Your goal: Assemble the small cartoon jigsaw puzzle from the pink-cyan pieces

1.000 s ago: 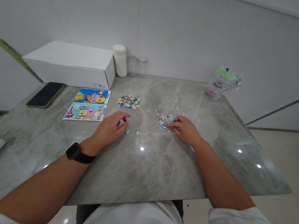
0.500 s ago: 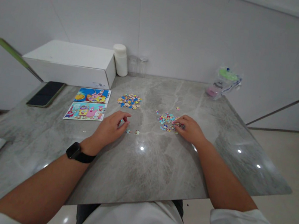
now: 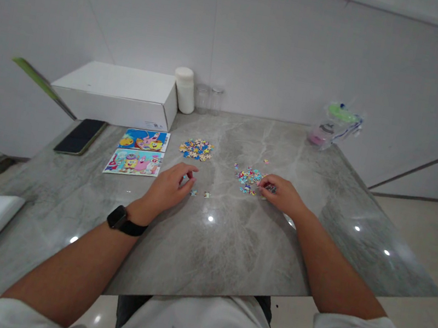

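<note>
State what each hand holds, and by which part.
Left hand: nothing visible. Right hand: at small, multicoloured jigsaw pieces; whether one is gripped, and where, cannot be told.

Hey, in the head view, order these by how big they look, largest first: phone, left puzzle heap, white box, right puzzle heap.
1. White box
2. Phone
3. Left puzzle heap and right puzzle heap: too alike to rank, and the right hand seems to cover part of the second.

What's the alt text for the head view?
The right hand is at the edge of a puzzle-piece pile on a grey table; the left hand is beside two loose pieces. Farther back lies another pile, with cartoon pictures to its left.
</note>
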### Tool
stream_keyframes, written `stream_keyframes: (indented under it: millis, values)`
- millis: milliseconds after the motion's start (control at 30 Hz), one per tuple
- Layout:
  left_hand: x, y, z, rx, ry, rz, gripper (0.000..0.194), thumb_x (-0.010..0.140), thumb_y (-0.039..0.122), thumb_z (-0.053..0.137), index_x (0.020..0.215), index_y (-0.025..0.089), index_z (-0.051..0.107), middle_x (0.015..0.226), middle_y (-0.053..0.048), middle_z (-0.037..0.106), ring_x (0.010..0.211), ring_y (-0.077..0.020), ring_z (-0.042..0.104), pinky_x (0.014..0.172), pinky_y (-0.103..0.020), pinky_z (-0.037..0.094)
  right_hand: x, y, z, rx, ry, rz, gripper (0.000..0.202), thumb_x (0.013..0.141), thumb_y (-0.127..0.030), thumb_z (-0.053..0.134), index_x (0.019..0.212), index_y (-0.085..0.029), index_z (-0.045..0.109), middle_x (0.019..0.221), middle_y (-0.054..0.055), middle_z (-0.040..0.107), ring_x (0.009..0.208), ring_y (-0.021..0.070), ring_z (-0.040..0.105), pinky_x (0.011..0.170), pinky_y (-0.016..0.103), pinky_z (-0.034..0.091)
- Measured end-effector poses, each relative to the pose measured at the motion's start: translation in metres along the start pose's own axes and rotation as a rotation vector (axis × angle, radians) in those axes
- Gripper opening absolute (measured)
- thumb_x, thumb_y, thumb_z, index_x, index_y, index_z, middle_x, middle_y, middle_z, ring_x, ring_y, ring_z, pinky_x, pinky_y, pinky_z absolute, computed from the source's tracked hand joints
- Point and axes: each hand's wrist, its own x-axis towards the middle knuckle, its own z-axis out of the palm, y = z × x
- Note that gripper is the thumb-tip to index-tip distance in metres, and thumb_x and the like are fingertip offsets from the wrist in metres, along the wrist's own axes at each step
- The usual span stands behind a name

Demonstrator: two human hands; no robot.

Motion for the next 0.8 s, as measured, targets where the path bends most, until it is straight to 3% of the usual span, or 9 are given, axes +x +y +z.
stream_keyframes:
  millis: [167, 300, 433, 533, 667, 800]
  values:
    - [0.0, 0.003, -0.001, -0.037, 0.014, 0.024, 0.026, 0.102, 0.027, 0.055, 0.124, 0.02, 0.067, 0.106, -0.006, 0.071, 0.087, -0.0187, 0.064, 0.085, -0.034, 0.052, 0.013, -0.024, 0.001, 0.154, 0.144, 0.035, 0.017, 0.091, -0.038, 0.066, 0.095, -0.024, 0.075, 0.091, 0.005, 0.075, 0.083, 0.0208, 0.068, 0.08, 0.035, 0.054]
    - [-0.001, 0.005, -0.003, -0.064, 0.022, 0.04, 0.024, 0.104, 0.029, 0.054, 0.12, 0.02, 0.068, 0.104, -0.006, 0.07, 0.088, -0.019, 0.064, 0.086, -0.034, 0.052, 0.035, -0.056, 0.011, 0.249, 0.116, -0.031, 0.024, 0.093, -0.046, 0.068, 0.098, -0.025, 0.078, 0.093, 0.006, 0.074, 0.084, 0.0206, 0.066, 0.077, 0.034, 0.052]
    - [-0.001, 0.012, -0.006, -0.119, 0.02, 0.037, 0.025, 0.106, 0.035, 0.052, 0.112, 0.021, 0.071, 0.1, -0.006, 0.07, 0.088, -0.0196, 0.064, 0.084, -0.035, 0.052, 0.057, -0.086, 0.039, 0.438, 0.014, 0.029, 0.031, 0.086, -0.05, 0.075, 0.106, -0.026, 0.075, 0.083, 0.0, 0.07, 0.072, 0.0167, 0.061, 0.066, 0.03, 0.048]
    - [0.0, 0.016, -0.006, -0.168, 0.004, 0.026, 0.026, 0.107, 0.038, 0.053, 0.106, 0.021, 0.073, 0.096, -0.005, 0.07, 0.088, -0.0196, 0.064, 0.08, -0.034, 0.051, 0.067, -0.101, 0.068, 0.559, -0.033, 0.043, 0.034, 0.081, -0.047, 0.081, 0.106, -0.026, 0.072, 0.082, -0.002, 0.07, 0.072, 0.0162, 0.062, 0.068, 0.03, 0.048]
    - [0.001, 0.016, -0.003, -0.214, 0.003, 0.002, 0.023, 0.103, 0.034, 0.057, 0.094, 0.019, 0.072, 0.088, -0.003, 0.067, 0.078, -0.0169, 0.06, 0.072, -0.031, 0.046, 0.07, -0.11, 0.1, 0.672, -0.095, 0.059, 0.036, 0.077, -0.046, 0.083, 0.104, -0.025, 0.07, 0.077, -0.003, 0.07, 0.067, 0.0151, 0.06, 0.066, 0.029, 0.047]
    - [0.002, 0.014, -0.001, -0.244, -0.011, -0.031, 0.02, 0.098, 0.03, 0.062, 0.085, 0.018, 0.071, 0.082, -0.001, 0.064, 0.071, -0.0139, 0.056, 0.067, -0.028, 0.042, 0.068, -0.112, 0.114, 0.754, -0.092, 0.087, 0.039, 0.077, -0.047, 0.084, 0.104, -0.023, 0.07, 0.077, -0.003, 0.07, 0.068, 0.0152, 0.061, 0.067, 0.029, 0.047]
